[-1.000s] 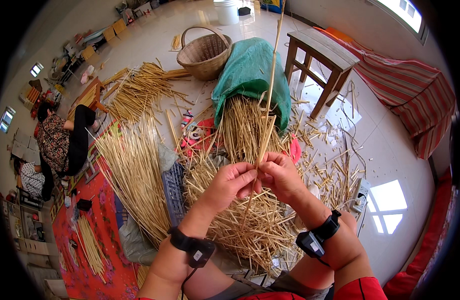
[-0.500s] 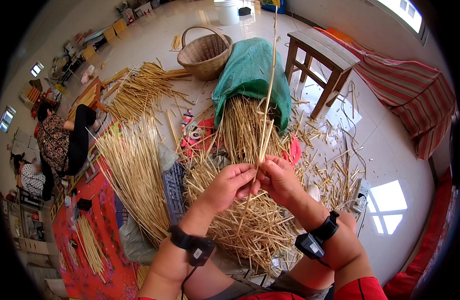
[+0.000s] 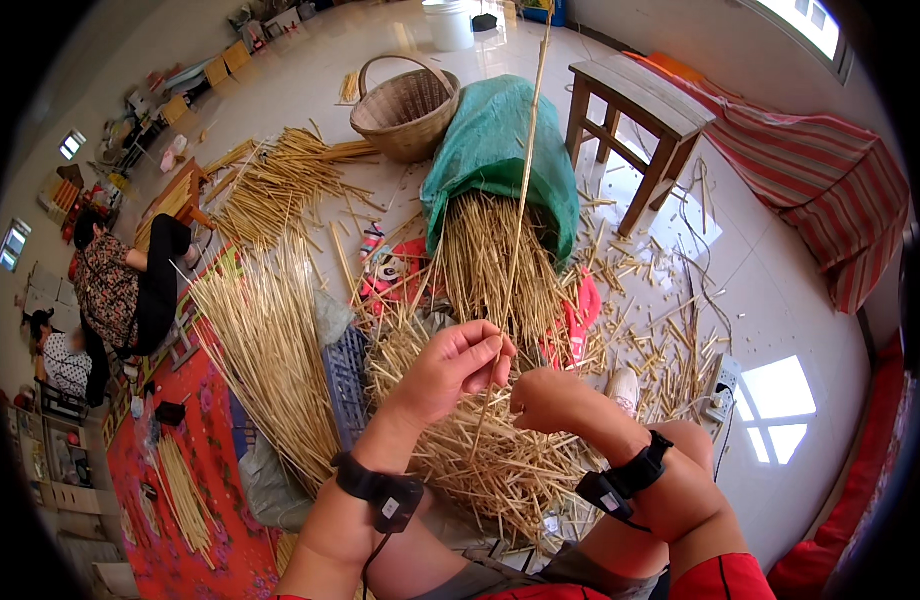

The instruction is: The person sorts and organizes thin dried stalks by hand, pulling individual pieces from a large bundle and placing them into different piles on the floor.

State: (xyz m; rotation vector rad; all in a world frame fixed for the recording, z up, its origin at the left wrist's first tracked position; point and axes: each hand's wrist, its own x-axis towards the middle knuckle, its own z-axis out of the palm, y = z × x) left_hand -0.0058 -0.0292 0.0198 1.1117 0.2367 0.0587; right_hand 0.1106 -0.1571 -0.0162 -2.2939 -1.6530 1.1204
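Note:
A long, thin straw stalk [image 3: 526, 165] rises nearly upright from my left hand [image 3: 462, 368], pinched between thumb and fingers. Its upper end reaches to the top of the view, and its lower end points down over the loose straw. Just to the right and a little lower, my right hand [image 3: 552, 402] is curled closed, apart from the left; its fingertips are turned away, so what they hold is hidden. Below both hands spreads a heap of short straw pieces [image 3: 500, 470]. Beyond them, a green woven sack [image 3: 495, 130] lies with straw stalks [image 3: 480, 240] spilling from its mouth.
Left of the heap are a blue plastic crate [image 3: 344, 385] and a bundle of long pale stalks [image 3: 270, 340]. A wicker basket [image 3: 405, 115] and wooden stool [image 3: 645, 95] stand farther off. A power strip [image 3: 721, 388] lies at right. Two people [image 3: 110, 285] sit at far left.
My right hand has come away from the stalk, moving down and slightly right, with its fingers curled. The left hand keeps its pinch; the split strands that stood beside the stalk no longer show there.

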